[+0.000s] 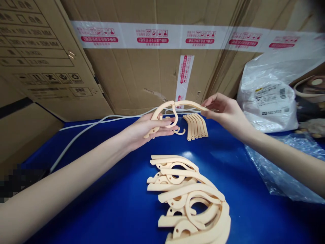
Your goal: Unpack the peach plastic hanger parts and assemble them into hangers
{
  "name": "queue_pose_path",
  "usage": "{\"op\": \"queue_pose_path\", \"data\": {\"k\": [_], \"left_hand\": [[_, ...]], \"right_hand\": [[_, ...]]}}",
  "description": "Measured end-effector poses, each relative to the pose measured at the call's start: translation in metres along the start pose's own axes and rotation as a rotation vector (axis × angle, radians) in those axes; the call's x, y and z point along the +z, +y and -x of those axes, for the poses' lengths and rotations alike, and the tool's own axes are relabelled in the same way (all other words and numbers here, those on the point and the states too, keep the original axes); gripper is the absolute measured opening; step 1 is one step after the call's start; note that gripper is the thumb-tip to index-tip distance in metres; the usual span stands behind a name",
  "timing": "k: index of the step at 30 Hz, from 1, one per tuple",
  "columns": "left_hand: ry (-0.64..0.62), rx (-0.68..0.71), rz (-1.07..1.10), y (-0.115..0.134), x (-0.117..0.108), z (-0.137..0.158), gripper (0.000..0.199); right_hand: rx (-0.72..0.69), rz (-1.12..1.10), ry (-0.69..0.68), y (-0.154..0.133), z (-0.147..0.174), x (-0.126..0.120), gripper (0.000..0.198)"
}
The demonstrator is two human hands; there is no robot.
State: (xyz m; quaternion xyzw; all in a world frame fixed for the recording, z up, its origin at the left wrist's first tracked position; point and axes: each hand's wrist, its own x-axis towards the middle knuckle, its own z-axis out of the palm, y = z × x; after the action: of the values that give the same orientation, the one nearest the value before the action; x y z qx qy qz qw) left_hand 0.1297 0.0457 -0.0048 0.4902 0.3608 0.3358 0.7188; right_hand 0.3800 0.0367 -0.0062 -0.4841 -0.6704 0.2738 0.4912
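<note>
A cream plastic folding hanger (188, 102) is held up between my two hands, its curved arms spread and its hook hanging down at the middle. My left hand (139, 132) is closed around the left arm of the hanger, palm up, with the hook by its fingers. The far end of the right arm is pinched by my right hand (223, 108). Just beyond the left fingers lie loose cream hooks (180, 132), partly hidden. Several curved arm pieces (195, 126) lie side by side below the right hand. Nearer to me is a pile of folded hangers (203, 188).
The table has a blue surface (111, 189). Large cardboard boxes (132, 74) stand along the back and left. White cables (101, 120) run along the back edge. To the right are a white plastic parcel (269, 105) and a clear plastic bag (284, 166).
</note>
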Motion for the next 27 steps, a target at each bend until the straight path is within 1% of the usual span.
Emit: {"op": "queue_pose_path", "data": {"k": [2,4,6,8,11,13,15,17,19,20,21,22,23,25,27], "left_hand": [[-0.026,-0.013,0.0,0.0,0.003,0.001,0.022],[-0.093,-0.041,-0.006,0.0,0.007,0.002,0.023],[-0.147,-0.088,-0.011,0.0,0.011,0.003,0.032],[-0.161,-0.137,-0.004,-0.001,0.013,0.003,0.038],[-0.171,-0.194,-0.003,-0.004,0.018,0.003,0.037],[-0.173,-0.192,-0.078,-0.006,0.021,0.002,0.039],[-0.135,-0.118,-0.293,-0.01,0.024,0.0,0.045],[-0.066,-0.003,-0.53,-0.014,0.025,-0.002,0.046],[0.009,0.08,-0.722,-0.019,0.021,-0.004,0.04],[0.041,0.082,-0.782,-0.021,0.019,-0.004,0.034],[0.064,0.056,-0.817,-0.022,0.015,-0.005,0.029],[0.087,0.019,-0.835,-0.023,0.012,-0.005,0.028],[0.112,-0.02,-0.822,-0.023,0.009,-0.005,0.034],[0.149,-0.072,-0.711,-0.023,0.006,-0.007,0.049],[0.175,-0.087,-0.579,-0.021,0.005,-0.009,0.053]], "right_hand": [[-0.108,0.215,-0.061,0.003,0.003,0.001,0.022],[-0.194,0.437,-0.098,0.003,0.006,0.005,0.023],[-0.267,0.651,-0.11,0.001,0.009,0.01,0.024],[-0.306,0.828,-0.115,0.0,0.011,0.014,0.027],[-0.348,0.966,-0.166,0.0,0.016,0.021,0.029],[-0.37,1.011,-0.218,0.001,0.018,0.024,0.029],[-0.333,1.012,-0.268,0.001,0.016,0.025,0.029],[-0.227,0.931,-0.287,0.004,0.008,0.02,0.022],[-0.099,0.817,-0.249,0.012,-0.003,0.008,0.022],[-0.04,0.802,-0.168,0.017,-0.01,0.001,0.021],[-0.008,0.813,-0.118,0.024,-0.015,-0.007,0.019],[0.014,0.823,-0.092,0.032,-0.02,-0.014,0.019],[0.034,0.838,-0.075,0.04,-0.023,-0.02,0.019],[0.079,0.923,-0.052,0.055,-0.026,-0.028,0.019],[0.102,0.975,-0.06,0.067,-0.026,-0.029,0.017]]}}
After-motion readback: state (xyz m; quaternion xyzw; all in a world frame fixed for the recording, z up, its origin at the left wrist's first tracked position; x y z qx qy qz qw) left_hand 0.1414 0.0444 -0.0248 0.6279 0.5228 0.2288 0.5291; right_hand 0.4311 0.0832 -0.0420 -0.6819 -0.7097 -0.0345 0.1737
